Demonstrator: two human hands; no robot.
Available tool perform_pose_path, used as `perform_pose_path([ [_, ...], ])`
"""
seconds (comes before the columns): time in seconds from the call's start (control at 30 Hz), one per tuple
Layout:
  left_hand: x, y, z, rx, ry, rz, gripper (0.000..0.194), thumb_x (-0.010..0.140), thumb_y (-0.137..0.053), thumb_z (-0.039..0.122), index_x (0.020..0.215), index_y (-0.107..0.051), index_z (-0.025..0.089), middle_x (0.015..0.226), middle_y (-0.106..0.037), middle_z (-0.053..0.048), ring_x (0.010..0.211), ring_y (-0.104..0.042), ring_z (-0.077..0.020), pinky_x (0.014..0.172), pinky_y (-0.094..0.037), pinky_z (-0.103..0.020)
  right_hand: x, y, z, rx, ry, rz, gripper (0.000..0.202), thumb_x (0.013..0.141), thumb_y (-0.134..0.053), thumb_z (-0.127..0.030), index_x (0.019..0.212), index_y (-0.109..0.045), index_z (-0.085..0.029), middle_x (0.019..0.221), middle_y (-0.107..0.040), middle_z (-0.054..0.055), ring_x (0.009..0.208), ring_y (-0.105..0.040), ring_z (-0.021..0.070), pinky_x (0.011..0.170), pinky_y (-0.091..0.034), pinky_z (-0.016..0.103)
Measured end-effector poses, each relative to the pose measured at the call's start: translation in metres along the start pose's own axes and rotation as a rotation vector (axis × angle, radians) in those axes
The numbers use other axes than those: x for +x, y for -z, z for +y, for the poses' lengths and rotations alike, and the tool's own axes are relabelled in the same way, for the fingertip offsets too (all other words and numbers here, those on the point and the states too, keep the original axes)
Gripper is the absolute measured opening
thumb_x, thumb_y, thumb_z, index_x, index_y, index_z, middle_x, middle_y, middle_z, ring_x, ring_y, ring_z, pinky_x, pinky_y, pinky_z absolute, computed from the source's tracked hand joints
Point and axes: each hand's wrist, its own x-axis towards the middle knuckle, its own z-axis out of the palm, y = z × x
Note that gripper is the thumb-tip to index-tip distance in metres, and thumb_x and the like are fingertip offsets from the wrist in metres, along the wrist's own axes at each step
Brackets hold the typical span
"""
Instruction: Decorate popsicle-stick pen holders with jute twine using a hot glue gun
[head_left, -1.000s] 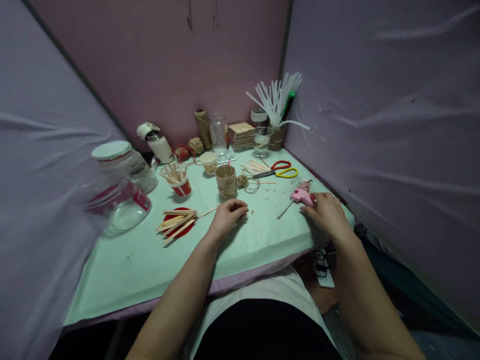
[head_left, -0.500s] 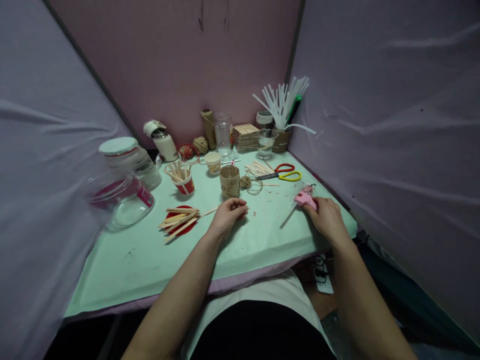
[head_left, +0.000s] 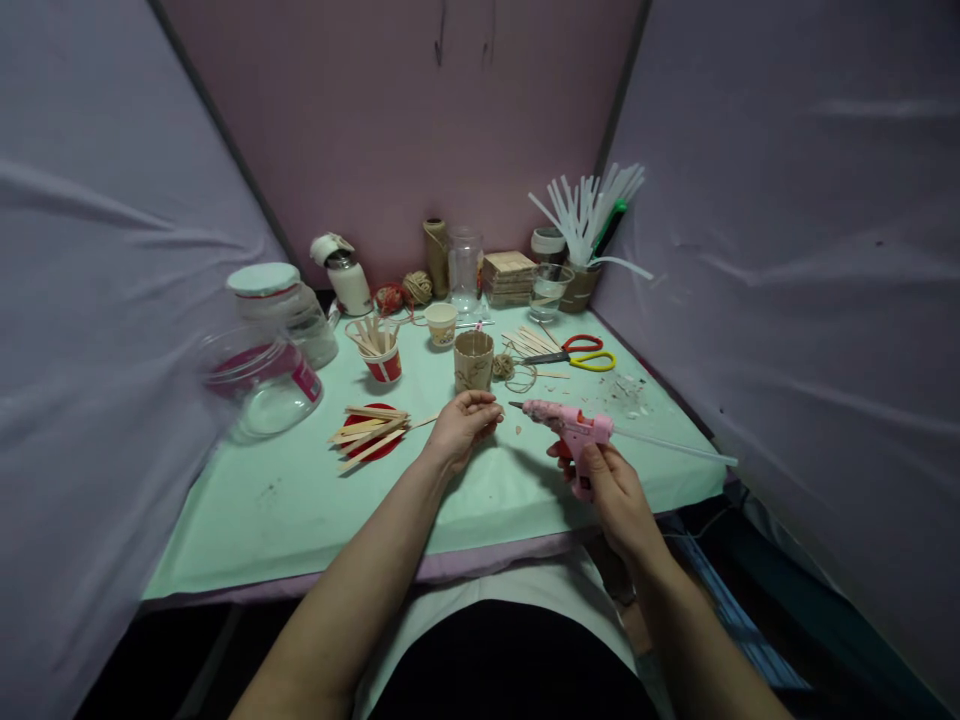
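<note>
My right hand (head_left: pixel 611 485) grips a pink hot glue gun (head_left: pixel 577 430) by its handle, raised above the green-covered table. A long clear glue stick (head_left: pixel 675 445) sticks out of its back, and its nozzle points left toward my left hand (head_left: pixel 466 430). The fingers of that hand are pinched together; a small pale piece seems to show at the fingertips, too small to name. Just behind my left hand stands a brown cup-shaped holder (head_left: pixel 473 362) with a scalloped rim. A ball of twine (head_left: pixel 502 367) lies beside it.
Scissors (head_left: pixel 577 355) and wooden sticks (head_left: pixel 531 341) lie at the back right. A red lid (head_left: pixel 390 447) with sticks on it and a red cup (head_left: pixel 384 367) of sticks stand left. Large clear jars (head_left: pixel 274 390) fill the left edge; glue sticks (head_left: pixel 585 215) stand in a holder behind.
My right hand has lifted the glue gun from the table's right side and swung it left, nozzle now toward my left hand. The left hand stays pinched in place; the view has shifted slightly.
</note>
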Motion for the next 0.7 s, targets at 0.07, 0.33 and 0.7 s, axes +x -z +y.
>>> perform_pose_path([
  [0.07, 0.0, -0.0004, 0.0001, -0.009, -0.006, 0.005, 0.044, 0.055, -0.091, 0.025, 0.084, -0.059, 0.018, 0.069, -0.065, 0.002, 0.067, -0.062, -0.0101, 0.064, -0.045, -0.022, -0.0013, -0.0024, 0.0011, -0.021, 0.031, -0.006, 0.06, 0.088, -0.051, -0.075, 0.091, -0.072, -0.019, 0.077, -0.066, 0.006, 0.063, -0.056, 0.0168, 0.052, -0.045, 0.027],
  [0.33, 0.0019, -0.0003, -0.0011, -0.014, -0.035, 0.007, 0.048, 0.049, -0.093, 0.026, 0.081, -0.059, 0.017, 0.066, -0.066, 0.002, 0.063, -0.061, -0.011, 0.061, -0.039, -0.023, -0.003, -0.0025, 0.0006, -0.074, 0.074, -0.011, 0.058, 0.092, -0.046, -0.073, 0.087, -0.069, -0.02, 0.065, -0.055, 0.0, 0.054, -0.047, 0.0147, 0.05, -0.039, 0.027],
  [0.7, 0.002, -0.0006, -0.001, -0.015, -0.039, 0.002, 0.046, 0.049, -0.092, 0.024, 0.081, -0.06, 0.017, 0.066, -0.067, 0.001, 0.063, -0.061, -0.0113, 0.062, -0.038, -0.025, -0.0049, -0.0021, -0.0011, -0.057, 0.042, -0.015, 0.057, 0.091, -0.046, -0.074, 0.084, -0.065, -0.021, 0.064, -0.051, 0.0, 0.054, -0.045, 0.0155, 0.051, -0.037, 0.03],
])
